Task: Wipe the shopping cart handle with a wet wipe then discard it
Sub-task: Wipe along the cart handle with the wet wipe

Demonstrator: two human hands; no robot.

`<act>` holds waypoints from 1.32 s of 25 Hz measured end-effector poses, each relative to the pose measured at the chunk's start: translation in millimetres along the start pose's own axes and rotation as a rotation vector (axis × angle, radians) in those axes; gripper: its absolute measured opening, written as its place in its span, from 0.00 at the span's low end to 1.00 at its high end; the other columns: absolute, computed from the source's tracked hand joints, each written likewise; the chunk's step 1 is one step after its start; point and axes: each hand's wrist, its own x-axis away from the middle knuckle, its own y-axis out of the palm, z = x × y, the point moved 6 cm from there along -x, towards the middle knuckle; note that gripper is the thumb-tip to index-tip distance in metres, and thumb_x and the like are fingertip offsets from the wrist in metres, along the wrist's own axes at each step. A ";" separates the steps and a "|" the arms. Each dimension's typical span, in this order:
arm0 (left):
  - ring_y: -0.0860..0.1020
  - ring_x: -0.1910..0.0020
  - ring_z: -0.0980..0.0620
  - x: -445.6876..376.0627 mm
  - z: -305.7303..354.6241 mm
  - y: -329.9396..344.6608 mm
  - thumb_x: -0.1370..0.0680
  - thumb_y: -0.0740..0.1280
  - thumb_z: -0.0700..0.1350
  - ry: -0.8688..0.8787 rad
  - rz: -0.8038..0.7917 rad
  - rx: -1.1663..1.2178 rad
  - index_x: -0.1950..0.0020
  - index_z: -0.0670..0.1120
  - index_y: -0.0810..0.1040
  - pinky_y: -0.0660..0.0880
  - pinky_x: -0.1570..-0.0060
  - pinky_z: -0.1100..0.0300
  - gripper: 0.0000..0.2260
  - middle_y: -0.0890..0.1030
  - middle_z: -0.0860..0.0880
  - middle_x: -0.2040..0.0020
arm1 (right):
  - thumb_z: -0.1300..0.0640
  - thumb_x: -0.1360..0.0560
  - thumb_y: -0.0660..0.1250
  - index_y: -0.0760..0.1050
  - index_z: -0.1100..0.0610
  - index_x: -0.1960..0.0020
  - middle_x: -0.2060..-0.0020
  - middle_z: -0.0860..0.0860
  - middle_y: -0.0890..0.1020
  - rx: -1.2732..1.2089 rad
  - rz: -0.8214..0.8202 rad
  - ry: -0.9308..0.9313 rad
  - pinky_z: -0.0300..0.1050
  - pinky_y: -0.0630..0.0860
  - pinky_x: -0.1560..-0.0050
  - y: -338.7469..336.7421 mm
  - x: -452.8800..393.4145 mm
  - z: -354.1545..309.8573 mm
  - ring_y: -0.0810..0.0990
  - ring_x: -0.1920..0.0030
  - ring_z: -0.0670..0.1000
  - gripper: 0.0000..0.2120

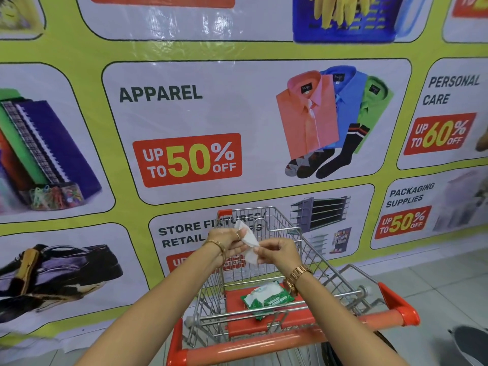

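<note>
I see both arms reach out over the shopping cart (277, 260). The left hand (227, 243) is up in the air with its palm turned in, and its fingers pinch the left edge of the white wet wipe (248, 241). The right hand (280, 250) is just beside it, at the same height, and its fingertips pinch the right edge of the wipe. The wipe hangs crumpled between the two hands, above the cart basket and well above the orange cart handle (264, 344). The handle runs across the bottom of my view, near the elbows, and nothing touches it. A green and white wipe pack (266, 298) lies flat on the red child seat (243, 315) under the right wrist. There is a gold watch (297, 277) on the right wrist and a thin bangle (215, 244) on the left. A big sale banner (184, 128) fills the wall behind the cart. A dark shape (470, 344) sits on the tiled floor at the bottom right; I cannot tell what it is.
</note>
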 end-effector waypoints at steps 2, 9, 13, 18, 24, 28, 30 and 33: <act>0.79 0.81 0.54 4.3 0.7 -1.6 0.27 0.70 0.34 -0.003 0.014 -0.027 0.46 0.32 0.77 0.78 0.79 0.64 0.11 0.79 0.39 0.65 | 0.73 0.32 0.69 0.78 0.62 0.65 0.79 0.50 0.81 -0.025 0.022 0.034 0.33 0.77 0.77 -8.2 4.4 0.4 0.78 0.80 0.43 0.08; 0.80 0.77 0.55 33.3 6.5 0.9 0.27 0.70 0.35 -0.022 0.022 -0.195 0.48 0.35 0.79 0.77 0.80 0.66 0.09 0.82 0.43 0.69 | 0.71 0.30 0.68 0.75 0.62 0.66 0.72 0.52 0.83 -0.236 -0.020 0.190 0.36 0.77 0.77 -35.9 19.0 -3.3 0.81 0.74 0.46 0.09; 0.77 0.66 0.52 46.2 5.4 -3.4 0.26 0.65 0.32 -0.001 0.058 -0.373 0.54 0.38 0.81 0.76 0.79 0.66 0.06 0.81 0.42 0.55 | 0.72 0.28 0.65 0.73 0.62 0.64 0.75 0.53 0.83 -0.367 0.076 0.226 0.37 0.78 0.78 -64.3 28.6 -1.8 0.81 0.76 0.48 0.09; 0.70 0.72 0.53 66.6 -6.4 -19.8 0.23 0.56 0.30 0.015 0.124 -0.560 0.49 0.38 0.80 0.74 0.78 0.65 0.13 0.77 0.46 0.63 | 0.76 0.29 0.64 0.68 0.60 0.67 0.76 0.55 0.80 -0.253 0.133 0.215 0.37 0.77 0.80 -100.5 49.3 -3.0 0.80 0.80 0.49 0.15; 0.77 0.66 0.51 94.4 -36.2 -32.2 0.29 0.71 0.32 -0.028 0.141 -0.466 0.57 0.38 0.81 0.79 0.76 0.65 0.04 0.81 0.38 0.43 | 0.74 0.29 0.66 0.72 0.60 0.64 0.68 0.58 0.78 -0.022 0.050 0.256 0.37 0.79 0.77 -121.6 94.3 -3.0 0.80 0.79 0.47 0.11; 0.74 0.70 0.51 104.6 -67.1 -26.9 0.32 0.74 0.34 -0.019 0.126 -0.669 0.65 0.43 0.79 0.76 0.75 0.65 0.07 0.82 0.39 0.46 | 0.73 0.29 0.67 0.76 0.64 0.61 0.71 0.57 0.78 0.193 0.090 0.284 0.34 0.75 0.81 -127.9 132.5 8.4 0.77 0.82 0.43 0.06; 0.75 0.67 0.51 107.9 -77.5 -19.4 0.32 0.74 0.34 0.036 0.134 -0.724 0.63 0.41 0.80 0.76 0.68 0.66 0.05 0.82 0.41 0.51 | 0.72 0.29 0.67 0.76 0.62 0.63 0.73 0.57 0.77 0.288 0.146 0.240 0.32 0.72 0.83 -129.3 144.5 13.9 0.74 0.84 0.42 0.07; 0.79 0.54 0.48 111.5 -80.9 -8.8 0.31 0.73 0.34 0.189 0.158 -0.959 0.55 0.37 0.83 0.76 0.50 0.60 0.06 0.83 0.43 0.53 | 0.66 0.30 0.68 0.79 0.55 0.64 0.69 0.53 0.80 0.730 0.247 0.088 0.34 0.71 0.71 -131.4 148.0 13.6 0.80 0.68 0.47 0.08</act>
